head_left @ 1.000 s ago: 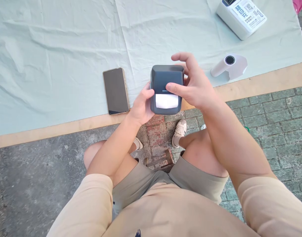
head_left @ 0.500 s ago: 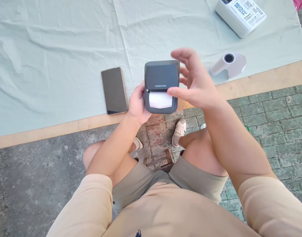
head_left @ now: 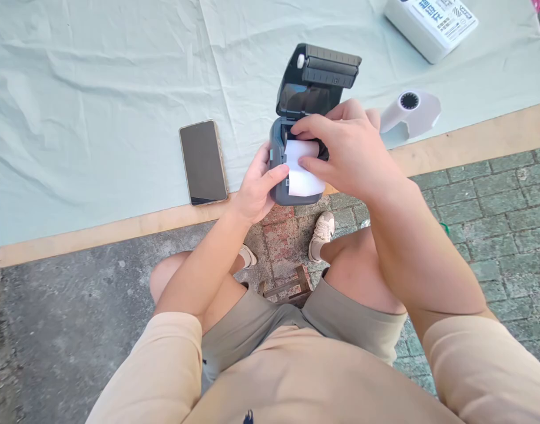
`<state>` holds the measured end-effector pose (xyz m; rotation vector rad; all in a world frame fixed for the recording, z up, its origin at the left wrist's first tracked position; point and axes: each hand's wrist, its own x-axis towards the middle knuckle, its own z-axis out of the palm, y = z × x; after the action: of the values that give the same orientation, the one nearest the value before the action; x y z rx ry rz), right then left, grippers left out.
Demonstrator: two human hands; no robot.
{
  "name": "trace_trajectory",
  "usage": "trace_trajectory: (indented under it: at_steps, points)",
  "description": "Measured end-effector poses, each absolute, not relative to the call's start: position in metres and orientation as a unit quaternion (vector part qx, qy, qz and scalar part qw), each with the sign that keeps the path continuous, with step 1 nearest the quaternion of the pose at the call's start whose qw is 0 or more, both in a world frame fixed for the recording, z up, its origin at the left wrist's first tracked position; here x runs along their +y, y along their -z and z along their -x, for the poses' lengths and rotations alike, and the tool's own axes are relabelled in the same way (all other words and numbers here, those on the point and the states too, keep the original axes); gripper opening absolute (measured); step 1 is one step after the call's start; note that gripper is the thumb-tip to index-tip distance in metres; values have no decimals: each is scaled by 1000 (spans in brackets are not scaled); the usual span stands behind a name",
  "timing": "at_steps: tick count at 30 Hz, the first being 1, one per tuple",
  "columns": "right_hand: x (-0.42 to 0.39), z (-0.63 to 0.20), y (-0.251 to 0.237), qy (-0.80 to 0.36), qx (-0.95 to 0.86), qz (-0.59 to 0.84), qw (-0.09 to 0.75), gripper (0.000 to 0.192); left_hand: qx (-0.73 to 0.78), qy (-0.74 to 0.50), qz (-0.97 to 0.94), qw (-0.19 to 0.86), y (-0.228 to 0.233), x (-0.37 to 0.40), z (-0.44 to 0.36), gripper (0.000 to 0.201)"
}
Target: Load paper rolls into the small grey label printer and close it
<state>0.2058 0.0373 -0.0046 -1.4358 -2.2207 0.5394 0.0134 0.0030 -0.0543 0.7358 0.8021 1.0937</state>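
Observation:
My left hand [head_left: 254, 189] grips a dark grey label printer [head_left: 277, 193] from its left side, with the thumb on the edge of the white paper. The printer's lid [head_left: 329, 69] stands raised, showing a black roller and a white gear. A strip of white label paper [head_left: 304, 181] hangs out over the front of the body. From the right, my right hand [head_left: 351, 147] reaches into the compartment, thumb and index finger bent around the label roll. Its other fingers hide part of the roll and the printer's right side.
A phone [head_left: 203, 162] lies screen up on the light cloth [head_left: 119, 106]. Right of the printer is a white roll [head_left: 393, 115] with a loose end and a dark core. A white box [head_left: 433, 29] with a printed label stands at the back right. Wooden board [head_left: 473, 132] edges the table.
The printer's lid has swung from closed to raised. My right hand has moved from beside the printer into its compartment, onto the label roll. More paper now shows at the front.

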Motion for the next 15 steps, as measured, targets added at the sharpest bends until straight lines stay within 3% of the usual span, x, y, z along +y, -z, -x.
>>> trace_trajectory:
  at_steps: [3, 6, 10, 15]
  points:
    - [36, -205, 1, -229, -785, 508, 273, 34, 362, -496, -320, 722, 55, 4, -14, 68]
    - [34, -203, -5, -287, -724, 501, 378, 38, 373, -502, -300, 720, 56, 7, -11, 58]
    - [44, -211, 3, -482, -467, 489, 557, 48, 383, -490, -274, 733, 60, 11, -6, 45]
    - [73, -233, 55, -588, -404, 487, 505, 49, 386, -504, -243, 734, 61, 13, -4, 40]
